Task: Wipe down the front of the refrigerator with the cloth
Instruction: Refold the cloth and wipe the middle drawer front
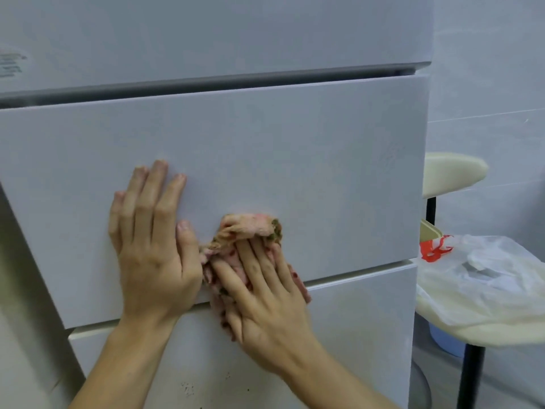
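Start at the left of the frame: your left hand [153,249] lies flat on the middle drawer front [265,160] of the refrigerator [236,39], fingers spread, holding nothing, bracing you. That drawer appears to stand slightly proud on the left side, so leaning harder could slide it in or shift it under your palm and throw off your balance.

Just right of it, in the lower middle of the frame, your right hand [262,293] presses the bunched pink cloth [250,227] against the lower edge of the same drawer, fingers splayed over it. The cloth straddles the gap to the bottom drawer [354,326]; a fold could catch in that seam and drag out of your grip. With your 2 hands almost touching, a wide stroke leftwards will run into your left thumb.

Dark specks sit low on the bottom drawer; a crumpled cloth may smear them.

At the right edge, a plastic bag [486,278] rests on a stool [477,332] close beside the refrigerator. A fast sweep past the corner could knock it.
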`<control>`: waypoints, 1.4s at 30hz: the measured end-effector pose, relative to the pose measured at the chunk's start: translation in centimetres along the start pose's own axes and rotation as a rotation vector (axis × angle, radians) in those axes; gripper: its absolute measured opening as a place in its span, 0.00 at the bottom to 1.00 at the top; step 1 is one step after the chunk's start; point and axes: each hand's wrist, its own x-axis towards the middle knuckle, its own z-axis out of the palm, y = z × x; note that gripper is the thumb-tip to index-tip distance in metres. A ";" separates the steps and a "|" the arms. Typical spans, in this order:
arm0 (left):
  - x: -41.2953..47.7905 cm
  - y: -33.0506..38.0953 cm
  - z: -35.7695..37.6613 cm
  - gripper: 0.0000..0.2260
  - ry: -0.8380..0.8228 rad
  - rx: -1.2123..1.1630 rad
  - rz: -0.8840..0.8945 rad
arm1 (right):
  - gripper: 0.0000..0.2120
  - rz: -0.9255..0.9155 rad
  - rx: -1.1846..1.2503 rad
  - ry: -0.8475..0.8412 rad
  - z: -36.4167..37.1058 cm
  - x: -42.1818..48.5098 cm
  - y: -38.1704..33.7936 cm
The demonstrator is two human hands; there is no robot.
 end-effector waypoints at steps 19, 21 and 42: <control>-1.0 -5.6 -2.5 0.21 0.147 0.024 -0.101 | 0.13 -0.080 0.179 0.069 3.9 3.0 -5.8; -1.1 -5.8 -2.6 0.21 0.130 0.026 -0.090 | 0.11 -0.094 0.183 0.048 3.8 2.2 -5.5; -2.3 -9.4 -4.7 0.23 0.050 0.100 -0.073 | 0.33 -0.069 0.062 -0.079 4.3 2.9 -8.9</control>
